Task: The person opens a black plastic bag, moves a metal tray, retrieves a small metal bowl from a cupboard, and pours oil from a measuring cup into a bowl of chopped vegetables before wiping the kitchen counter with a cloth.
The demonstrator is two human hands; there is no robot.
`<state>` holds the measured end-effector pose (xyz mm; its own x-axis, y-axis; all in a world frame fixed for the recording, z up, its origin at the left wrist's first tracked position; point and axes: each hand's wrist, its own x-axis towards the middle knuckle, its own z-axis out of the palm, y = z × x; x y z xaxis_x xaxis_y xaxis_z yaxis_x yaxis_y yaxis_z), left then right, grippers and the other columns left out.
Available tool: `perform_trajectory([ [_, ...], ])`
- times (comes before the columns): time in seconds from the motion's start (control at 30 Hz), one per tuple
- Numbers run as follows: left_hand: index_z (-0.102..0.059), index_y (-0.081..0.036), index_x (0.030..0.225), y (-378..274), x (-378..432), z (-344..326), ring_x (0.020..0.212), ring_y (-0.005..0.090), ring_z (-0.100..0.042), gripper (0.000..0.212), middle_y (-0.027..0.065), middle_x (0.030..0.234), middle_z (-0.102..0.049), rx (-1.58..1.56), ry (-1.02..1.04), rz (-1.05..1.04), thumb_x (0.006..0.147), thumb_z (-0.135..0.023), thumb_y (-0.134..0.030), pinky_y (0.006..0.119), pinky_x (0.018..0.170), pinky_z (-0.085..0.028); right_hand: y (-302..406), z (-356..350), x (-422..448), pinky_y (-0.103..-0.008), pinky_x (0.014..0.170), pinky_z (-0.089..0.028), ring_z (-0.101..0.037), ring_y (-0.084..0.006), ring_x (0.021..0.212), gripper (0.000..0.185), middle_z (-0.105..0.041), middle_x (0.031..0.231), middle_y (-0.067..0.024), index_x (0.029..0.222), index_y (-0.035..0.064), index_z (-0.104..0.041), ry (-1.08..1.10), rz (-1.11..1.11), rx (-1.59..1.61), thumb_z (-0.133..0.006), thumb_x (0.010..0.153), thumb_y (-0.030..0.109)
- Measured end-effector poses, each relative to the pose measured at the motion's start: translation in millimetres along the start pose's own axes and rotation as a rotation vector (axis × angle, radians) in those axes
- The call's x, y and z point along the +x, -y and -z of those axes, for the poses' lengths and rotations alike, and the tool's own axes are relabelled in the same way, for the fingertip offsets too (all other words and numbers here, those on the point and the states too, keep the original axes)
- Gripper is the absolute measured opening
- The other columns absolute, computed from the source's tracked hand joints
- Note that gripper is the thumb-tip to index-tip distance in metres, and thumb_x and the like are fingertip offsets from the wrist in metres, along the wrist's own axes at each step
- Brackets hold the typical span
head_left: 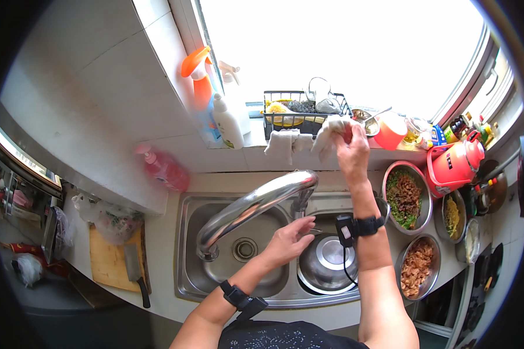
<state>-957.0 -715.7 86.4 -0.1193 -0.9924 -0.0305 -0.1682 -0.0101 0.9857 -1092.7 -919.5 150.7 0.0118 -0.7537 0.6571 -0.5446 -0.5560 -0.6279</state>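
Observation:
My right hand (353, 144) reaches up to the window sill and grips a white cloth (329, 135) at the front of a black wire basket (279, 126). Beside it a second pale cloth (284, 145) hangs over the basket's front edge. Over the sink, close to the base of the chrome faucet (253, 205), my left hand (290, 241) holds nothing, its fingers apart. An upturned steel bowl (318, 266) sits in the right basin, partly hidden by my right forearm. The left basin (218, 270) shows its drain.
On the right stand steel bowls of chopped greens and meat (404, 198), raw meat pieces (417, 266) and yellow shreds (452, 218), near a red thermos jug (454, 165). Left lie a cutting board (109, 261) and cleaver (133, 264). A pink pump bottle (166, 172) and spray bottle (203, 89) stand behind.

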Motion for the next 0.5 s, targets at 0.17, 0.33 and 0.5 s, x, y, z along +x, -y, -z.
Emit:
perform_trajectory([
  [0.17, -0.053, -0.007, 0.125, -26.1, 6.1, -5.1, 0.099, 0.0204, -0.064, 0.043, 0.0123, 0.108, -0.065, -0.052, -0.007, -0.147, 0.084, -0.065, -0.010, 0.031, 0.081, -0.051, 11.0, -11.2, 3.0, -0.0464, 0.100, -0.033, -0.050, -0.0296, 0.115, 0.055, -0.058, 0.113, -0.0130, 0.119, 0.0089, -0.053, 0.393, 0.315, -0.599, -0.074, 0.074, 0.032],
  [0.33, -0.056, -0.004, 0.122, -16.3, -13.1, -5.1, 0.097, 0.0166, -0.063, 0.036, 0.0109, 0.107, -0.065, 0.004, 0.072, -0.176, 0.087, -0.062, -0.009, 0.028, 0.083, -0.051, 21.1, 7.9, 24.5, -0.0464, 0.096, -0.038, -0.048, -0.0256, 0.116, 0.056, -0.058, 0.114, -0.0081, 0.116, 0.0123, -0.059, 0.735, 0.204, -0.772, -0.072, 0.072, 0.045],
  [0.5, -0.060, -0.002, 0.113, 10.0, -60.9, 27.0, 0.089, 0.0159, -0.065, 0.028, 0.0110, 0.096, -0.068, -0.108, -0.035, -0.031, 0.086, -0.061, -0.012, 0.028, 0.080, -0.051, 51.0, 50.9, -34.2, -0.0402, 0.090, -0.044, -0.056, -0.0320, 0.104, 0.037, -0.062, 0.107, -0.0145, 0.109, 0.0043, -0.060, 0.375, 0.244, -0.295, -0.070, 0.077, 0.022],
])
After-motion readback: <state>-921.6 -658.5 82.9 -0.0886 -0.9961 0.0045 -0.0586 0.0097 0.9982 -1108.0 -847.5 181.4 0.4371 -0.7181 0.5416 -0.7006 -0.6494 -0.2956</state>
